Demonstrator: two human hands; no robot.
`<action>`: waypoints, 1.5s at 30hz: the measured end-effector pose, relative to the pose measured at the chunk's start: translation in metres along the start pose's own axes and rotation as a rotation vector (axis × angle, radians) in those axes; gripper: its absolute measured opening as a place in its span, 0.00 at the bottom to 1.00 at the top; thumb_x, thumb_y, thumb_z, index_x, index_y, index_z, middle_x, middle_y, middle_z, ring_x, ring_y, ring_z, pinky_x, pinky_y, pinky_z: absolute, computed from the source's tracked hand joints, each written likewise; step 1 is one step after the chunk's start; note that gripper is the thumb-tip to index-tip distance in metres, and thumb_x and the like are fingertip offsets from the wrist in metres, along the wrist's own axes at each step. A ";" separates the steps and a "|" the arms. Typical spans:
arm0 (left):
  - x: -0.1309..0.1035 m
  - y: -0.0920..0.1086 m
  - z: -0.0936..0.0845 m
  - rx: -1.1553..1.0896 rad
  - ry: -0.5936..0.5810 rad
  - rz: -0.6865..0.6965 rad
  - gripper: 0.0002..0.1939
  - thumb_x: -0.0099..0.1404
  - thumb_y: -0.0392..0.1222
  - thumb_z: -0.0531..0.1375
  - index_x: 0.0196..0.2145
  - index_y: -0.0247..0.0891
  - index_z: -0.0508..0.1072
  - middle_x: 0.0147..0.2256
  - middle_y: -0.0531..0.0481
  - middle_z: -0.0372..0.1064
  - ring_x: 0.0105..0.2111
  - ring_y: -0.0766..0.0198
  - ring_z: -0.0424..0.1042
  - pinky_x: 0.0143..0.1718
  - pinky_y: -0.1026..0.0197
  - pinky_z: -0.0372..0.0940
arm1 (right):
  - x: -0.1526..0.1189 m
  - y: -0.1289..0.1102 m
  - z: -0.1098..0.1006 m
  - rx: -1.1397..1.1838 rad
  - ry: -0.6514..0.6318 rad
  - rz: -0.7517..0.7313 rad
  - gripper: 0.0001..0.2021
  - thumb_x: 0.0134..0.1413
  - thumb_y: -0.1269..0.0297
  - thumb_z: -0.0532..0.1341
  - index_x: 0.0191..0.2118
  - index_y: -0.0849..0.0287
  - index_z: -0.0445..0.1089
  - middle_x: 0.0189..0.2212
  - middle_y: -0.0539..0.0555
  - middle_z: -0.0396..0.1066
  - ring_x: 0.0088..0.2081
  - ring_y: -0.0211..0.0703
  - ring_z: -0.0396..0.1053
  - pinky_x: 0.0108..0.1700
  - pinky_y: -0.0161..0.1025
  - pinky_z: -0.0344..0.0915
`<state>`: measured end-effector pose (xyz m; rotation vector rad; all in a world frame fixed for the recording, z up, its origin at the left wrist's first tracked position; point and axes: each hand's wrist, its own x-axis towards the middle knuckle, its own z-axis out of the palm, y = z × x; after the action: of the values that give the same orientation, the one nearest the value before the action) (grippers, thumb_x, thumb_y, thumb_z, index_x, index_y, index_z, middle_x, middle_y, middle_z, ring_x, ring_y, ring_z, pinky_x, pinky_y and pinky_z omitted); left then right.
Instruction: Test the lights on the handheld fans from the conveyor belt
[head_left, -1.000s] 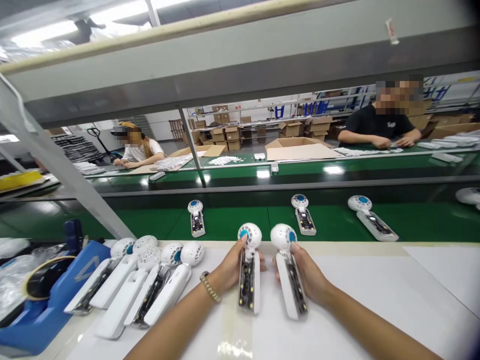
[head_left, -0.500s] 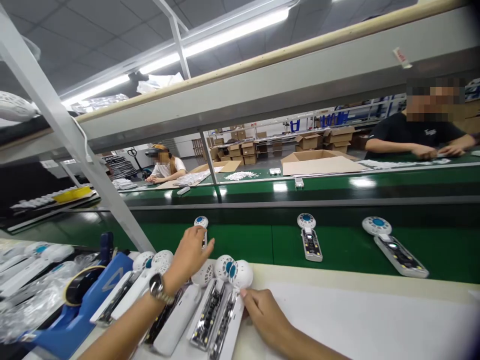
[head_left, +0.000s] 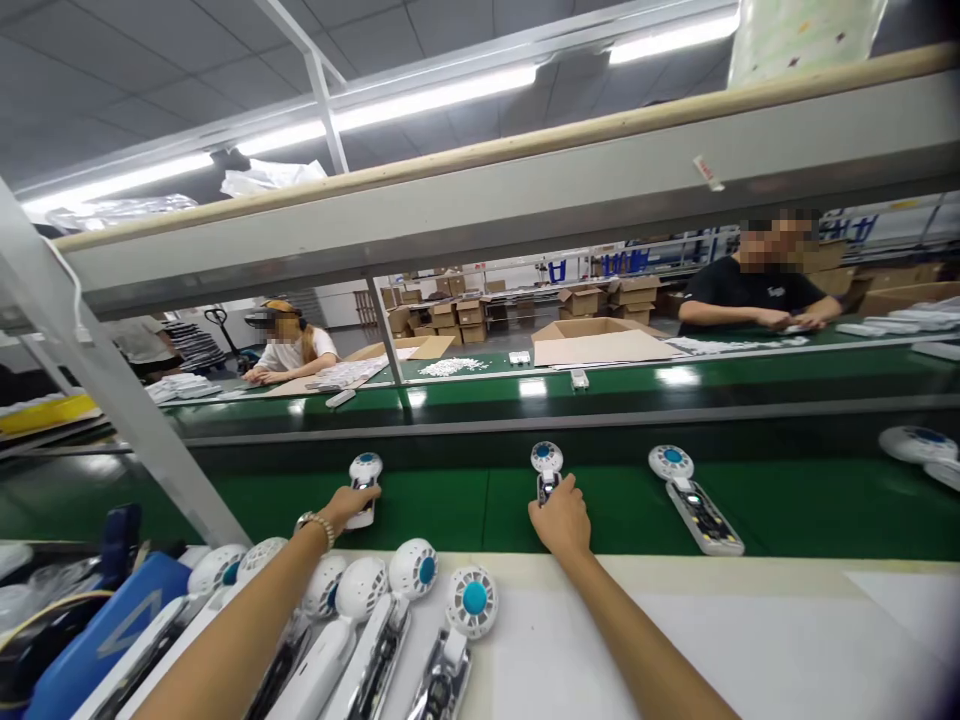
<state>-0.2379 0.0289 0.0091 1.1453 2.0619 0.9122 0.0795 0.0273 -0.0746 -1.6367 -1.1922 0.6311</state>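
Observation:
White handheld fans with blue centres and circuit boards showing in their handles lie on the green conveyor belt (head_left: 442, 510). My left hand (head_left: 349, 507) is closed on the handle of the left fan (head_left: 365, 464), its head toward the far side. Over the handle of another fan (head_left: 547, 457), my right hand (head_left: 562, 515) curls its fingers and hides the lower part. A third fan (head_left: 697, 510) lies on the belt to the right of that hand. Nearer me, several similar fans stand in a slanted row, the rightmost one (head_left: 474, 600) with its blue centre up.
A blue tape dispenser (head_left: 105, 640) sits at the lower left. White sheet (head_left: 675, 640) covers the near bench. A metal post (head_left: 150, 430) and a low shelf (head_left: 480, 190) frame the belt. Two people work across the line near an open carton (head_left: 600, 345).
My right hand has left the row of fans on the bench and reached a fan on the belt. My left hand stays at the left fan. The view has shifted right.

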 end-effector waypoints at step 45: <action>-0.225 -0.040 0.140 -0.934 -0.939 0.054 0.25 0.51 0.30 0.57 0.47 0.36 0.58 0.43 0.43 0.65 0.45 0.53 0.65 0.42 0.55 0.61 | -0.125 0.022 -0.114 0.902 -0.903 0.238 0.30 0.45 0.62 0.66 0.54 0.55 0.55 0.44 0.58 0.69 0.43 0.52 0.68 0.44 0.47 0.63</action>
<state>-0.0490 -0.1456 -0.0651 0.8271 0.7010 0.9326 0.1350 -0.1341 -0.0660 -0.6874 -1.0261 1.8658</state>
